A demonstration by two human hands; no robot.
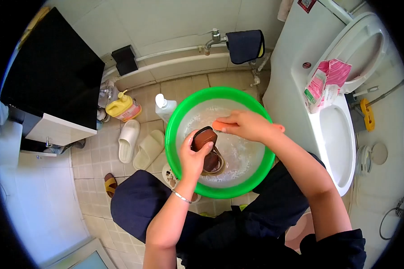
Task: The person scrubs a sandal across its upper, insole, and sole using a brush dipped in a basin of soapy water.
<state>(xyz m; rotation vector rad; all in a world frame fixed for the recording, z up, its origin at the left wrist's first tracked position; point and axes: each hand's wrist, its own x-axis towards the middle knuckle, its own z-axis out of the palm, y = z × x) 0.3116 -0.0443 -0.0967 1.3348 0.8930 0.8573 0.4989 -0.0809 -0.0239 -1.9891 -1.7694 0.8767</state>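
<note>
A green-rimmed basin (171, 154) holds cloudy, sudsy water. Over it, my left hand (194, 154) is wrapped round a brown shoe (205, 139), whose sole faces up and whose lower end is down at the water. My right hand (241, 125) grips an orange brush (221, 125) close to the shoe's upper right side; the brush's bristles are hidden. Part of the orange handle sticks out beyond my right wrist, above the basin's rim.
Behind the basin's left side stands a white bottle (165, 107). A yellow pump bottle (122, 107) and pale slippers (129, 141) are on the tiled floor further left. A tap (215, 39) juts from the wall; a white washing machine (296, 89) stands at the right.
</note>
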